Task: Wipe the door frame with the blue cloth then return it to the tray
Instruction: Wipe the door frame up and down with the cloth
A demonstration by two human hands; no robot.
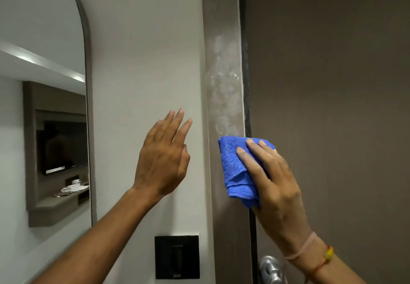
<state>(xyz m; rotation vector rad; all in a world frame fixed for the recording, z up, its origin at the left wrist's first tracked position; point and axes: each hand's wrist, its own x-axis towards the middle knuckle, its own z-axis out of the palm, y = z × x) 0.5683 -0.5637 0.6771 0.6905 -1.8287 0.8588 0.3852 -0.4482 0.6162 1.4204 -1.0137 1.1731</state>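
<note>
My right hand point(275, 179) presses a folded blue cloth point(235, 168) flat against the brown door frame point(224, 73). Whitish smears cover the frame just above the cloth. My left hand point(164, 157) is raised in front of the white wall, left of the frame, fingers spread and holding nothing. I cannot tell whether it touches the wall. No tray is in view.
A brown door point(332, 84) fills the right side, with a silver handle point(271, 269) at the bottom. A black switch plate point(177, 257) sits on the white wall point(144, 61) below my left hand. An arched mirror point(44, 106) hangs at the left.
</note>
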